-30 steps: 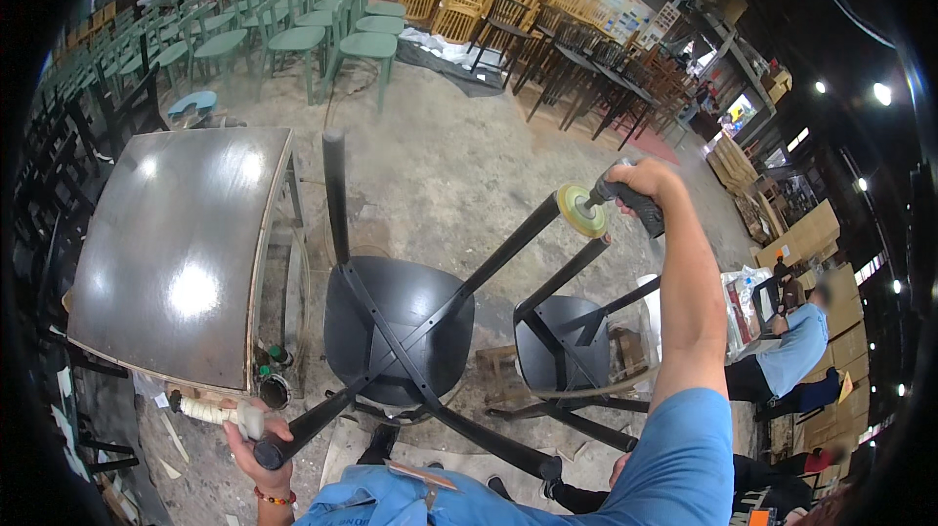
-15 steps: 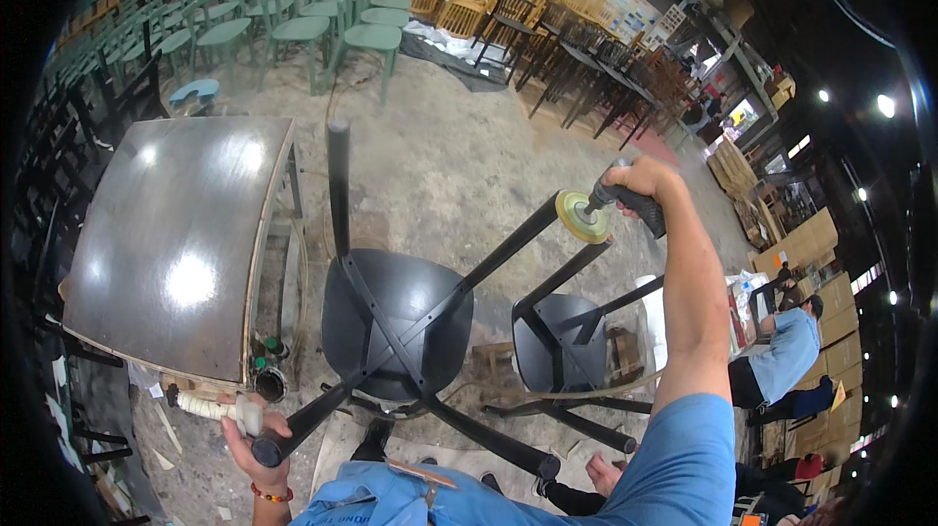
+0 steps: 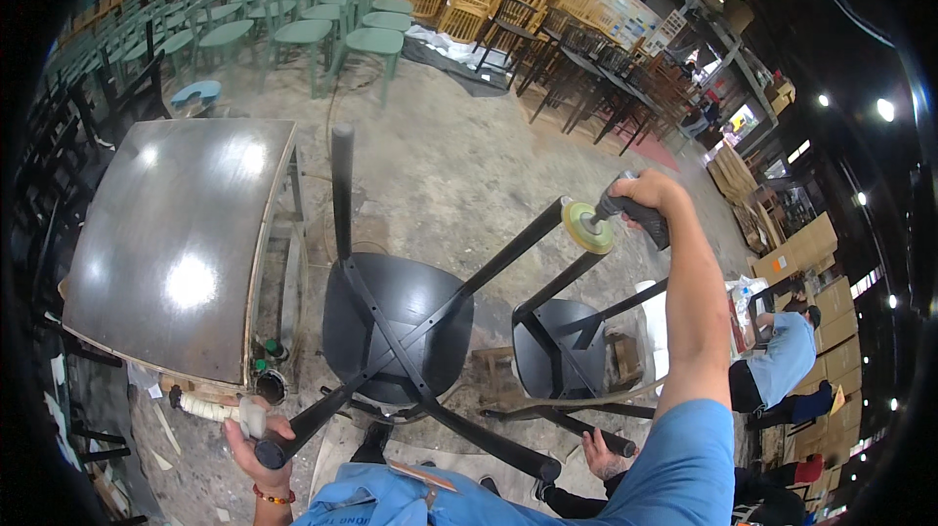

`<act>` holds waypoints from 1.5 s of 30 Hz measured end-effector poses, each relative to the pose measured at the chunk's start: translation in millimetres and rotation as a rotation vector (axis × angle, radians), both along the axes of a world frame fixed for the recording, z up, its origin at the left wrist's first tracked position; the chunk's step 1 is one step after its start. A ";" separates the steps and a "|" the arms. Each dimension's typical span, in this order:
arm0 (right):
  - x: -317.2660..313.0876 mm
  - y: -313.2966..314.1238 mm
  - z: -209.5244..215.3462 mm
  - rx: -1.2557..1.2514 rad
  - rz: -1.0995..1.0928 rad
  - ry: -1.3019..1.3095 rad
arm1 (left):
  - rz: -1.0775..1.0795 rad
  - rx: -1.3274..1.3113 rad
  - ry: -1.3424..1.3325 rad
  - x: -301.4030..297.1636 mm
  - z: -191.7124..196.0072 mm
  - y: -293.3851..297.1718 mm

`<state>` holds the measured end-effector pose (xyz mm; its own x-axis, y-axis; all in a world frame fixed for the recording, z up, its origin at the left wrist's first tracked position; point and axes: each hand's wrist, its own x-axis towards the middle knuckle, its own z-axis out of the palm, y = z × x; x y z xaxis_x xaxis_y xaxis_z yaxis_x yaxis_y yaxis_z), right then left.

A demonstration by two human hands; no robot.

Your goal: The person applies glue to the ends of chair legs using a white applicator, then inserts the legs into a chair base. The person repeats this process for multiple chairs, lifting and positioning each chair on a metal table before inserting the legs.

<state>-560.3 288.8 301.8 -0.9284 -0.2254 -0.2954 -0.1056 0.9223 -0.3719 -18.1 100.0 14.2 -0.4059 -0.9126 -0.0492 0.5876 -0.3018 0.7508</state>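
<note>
Concrete workshop floor (image 3: 440, 155), disc tool at an upturned chair

Right hand (image 3: 649, 196) clamped on dark power tool (image 3: 612, 206); yellow-green disc (image 3: 575, 231) at tip of upper right leg (image 3: 523, 241), contact or slight gap: cannot tell. Left hand (image 3: 256, 460) wrapped around end of lower left leg (image 3: 315, 417), pale bound tool (image 3: 207, 411) beside it. Black chair (image 3: 401, 336) upside down between both hands. Second chair (image 3: 557, 355) near, leg tip close under disc; another person's hand (image 3: 604, 460) by it. Shiny tabletop (image 3: 176, 243) to left. Possible trouble: neighbouring leg scuffed by a dipped disc; chair twisted by a slack left grip.

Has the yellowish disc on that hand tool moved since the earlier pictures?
Yes, slightly: the disc, on the tool in the right hand, now sits lower in the picture against the upturned chair.
</note>
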 end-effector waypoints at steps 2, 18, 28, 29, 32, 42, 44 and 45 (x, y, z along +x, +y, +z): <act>5.8 -16.2 7.0 0.149 0.077 0.066 | 0.029 -0.009 -0.010 4.7 -0.2 2.5; 102.1 -271.7 -3.2 -0.244 0.649 -0.061 | 0.097 -0.047 0.057 -1.3 -9.7 3.1; 95.2 -317.4 -9.2 -0.066 0.545 0.002 | 0.063 -0.115 -0.008 -0.2 1.0 1.8; 83.7 -300.8 -8.3 -0.075 0.525 0.035 | 0.069 -0.014 0.080 -2.4 7.0 5.4; 84.4 -261.0 2.2 -0.377 0.422 -0.065 | 0.074 -0.036 0.068 1.4 7.7 2.4; 150.2 -21.6 78.3 -1.393 0.250 -0.435 | -0.053 -0.057 0.136 -6.4 -9.5 -7.3; 181.9 17.0 79.3 -1.521 0.327 -0.425 | -0.072 -0.050 0.122 -4.4 -12.1 -12.7; 196.9 30.3 69.8 -1.578 0.361 -0.450 | -0.055 -0.062 0.100 -5.1 -5.2 -13.7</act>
